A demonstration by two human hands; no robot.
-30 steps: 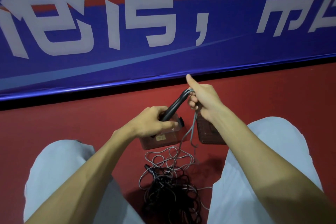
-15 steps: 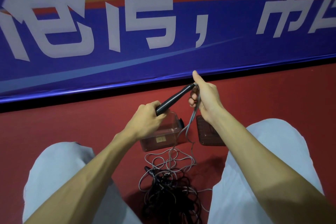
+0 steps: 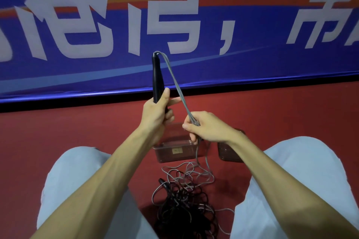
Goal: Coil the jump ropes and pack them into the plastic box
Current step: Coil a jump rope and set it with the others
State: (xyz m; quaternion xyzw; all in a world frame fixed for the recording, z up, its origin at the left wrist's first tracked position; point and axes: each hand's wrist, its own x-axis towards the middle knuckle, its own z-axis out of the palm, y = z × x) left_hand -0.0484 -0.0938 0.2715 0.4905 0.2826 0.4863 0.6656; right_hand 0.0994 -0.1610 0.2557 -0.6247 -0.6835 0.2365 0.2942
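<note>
My left hand (image 3: 156, 116) clamps the stiff black handle (image 3: 157, 77); my right hand (image 3: 207, 128) pinches its limp, light grey rope (image 3: 174, 80) close below.

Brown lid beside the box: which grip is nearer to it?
Right. The right grip, holding grey rope, is just left of the lid; the left grip, holding the black handle, is farther left.
</note>
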